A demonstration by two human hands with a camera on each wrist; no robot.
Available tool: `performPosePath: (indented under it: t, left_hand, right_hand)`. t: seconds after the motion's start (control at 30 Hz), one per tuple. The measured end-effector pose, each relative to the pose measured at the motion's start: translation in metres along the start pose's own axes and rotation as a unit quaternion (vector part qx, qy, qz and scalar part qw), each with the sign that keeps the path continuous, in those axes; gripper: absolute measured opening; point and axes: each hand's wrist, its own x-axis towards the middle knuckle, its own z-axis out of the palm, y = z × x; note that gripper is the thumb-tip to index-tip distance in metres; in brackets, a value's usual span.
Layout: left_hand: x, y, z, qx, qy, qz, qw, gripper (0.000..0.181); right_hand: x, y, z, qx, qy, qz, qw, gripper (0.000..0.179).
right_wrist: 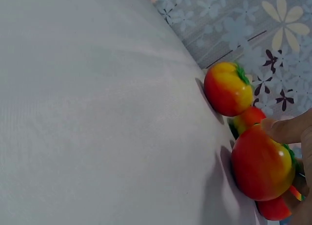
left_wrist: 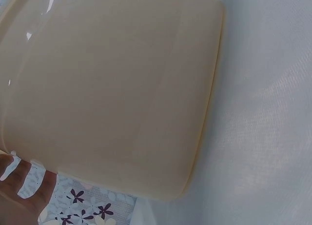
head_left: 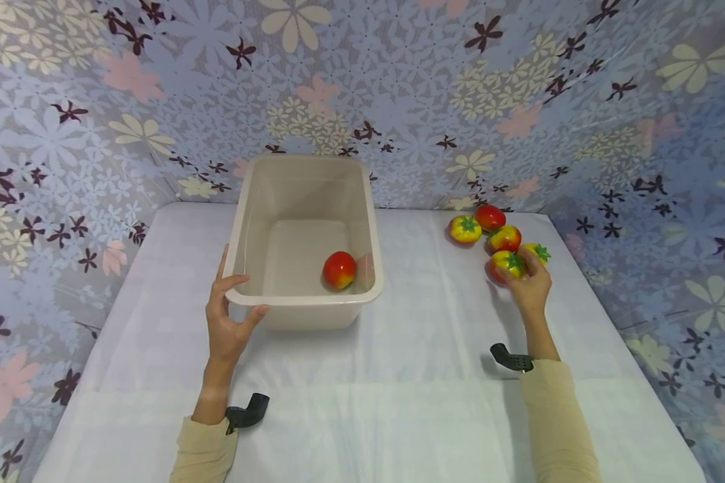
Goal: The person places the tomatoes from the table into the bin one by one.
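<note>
A beige plastic bin [head_left: 305, 315] stands at the left of the table, with one red-yellow toy tomato [head_left: 339, 270] lying inside near its front right corner. My left hand [head_left: 225, 329] grips the bin's near left corner, thumb at the front rim and fingers along the left side. At the right, my right hand [head_left: 533, 288] pinches a red and yellow toy tomato [right_wrist: 261, 164] with a green leafy top. Beside it lie more toy tomatoes: a yellow one [head_left: 464, 229], a red one [head_left: 490, 217], a mixed one [head_left: 505, 238] and a leafy one [head_left: 538, 252] partly behind my fingers.
White cloth covers the table [head_left: 423, 335]. Flower-patterned fabric [head_left: 411, 100] rises behind the table and along both sides. Dark wrist mounts [head_left: 510, 357] sit on both forearms.
</note>
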Motion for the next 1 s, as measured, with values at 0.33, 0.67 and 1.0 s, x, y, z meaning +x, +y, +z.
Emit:
performPosePath:
  t: [0.33,0.67,1.0]
  left_hand:
    - [-0.003,0.0,0.0,0.0,0.01,-0.007,0.9999,0.069]
    - [0.002,-0.001,-0.001,0.006,-0.009,-0.006,0.9999,0.07]
    - [0.001,0.0,-0.002,0.007,-0.005,-0.012,0.9999,0.069]
  right_hand:
    - [0.0,0.01,0.003,-0.052,-0.033,0.022,0.9978,0.069]
    - [-0.004,0.02,0.002,-0.021,-0.012,0.03,0.9992,0.065]
    - [-0.005,0.005,0.009,0.011,-0.025,0.025,0.9993,0.065]
